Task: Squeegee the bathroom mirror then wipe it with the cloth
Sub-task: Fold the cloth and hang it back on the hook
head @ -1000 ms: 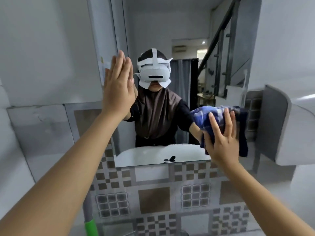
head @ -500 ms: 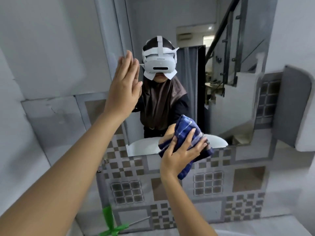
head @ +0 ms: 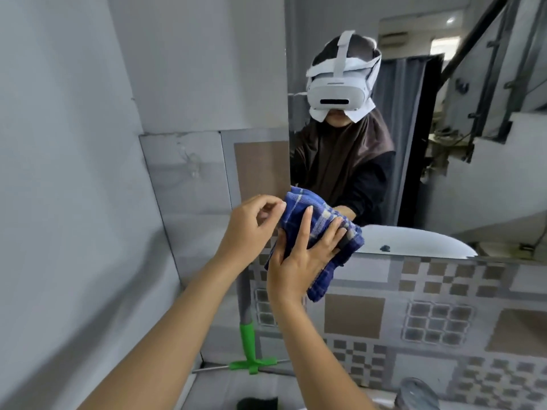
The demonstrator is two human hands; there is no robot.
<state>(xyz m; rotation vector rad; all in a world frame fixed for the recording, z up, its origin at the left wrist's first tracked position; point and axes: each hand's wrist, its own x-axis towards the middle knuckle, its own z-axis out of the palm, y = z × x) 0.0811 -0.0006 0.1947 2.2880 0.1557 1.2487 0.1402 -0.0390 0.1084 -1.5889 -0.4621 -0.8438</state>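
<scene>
Squeegee [head: 246, 341] stands lower centre: that stage judged done. Your right hand [head: 296, 261], fingers spread flat, presses the cloth [head: 297, 204] on the mirror [head: 473, 202] at its lower-left corner, mid-frame. Left hand [head: 248, 229] curled alongside, grip unclear. Wiping unfinished.

The mirror [head: 444, 173] runs off the top and right edges. The squeegee [head: 247, 338] loses its shaft top behind the left forearm [head: 207, 291]. The bottom edge crops a dark object [head: 257, 403] and a blurred grey object [head: 418, 395], neither identifiable.
</scene>
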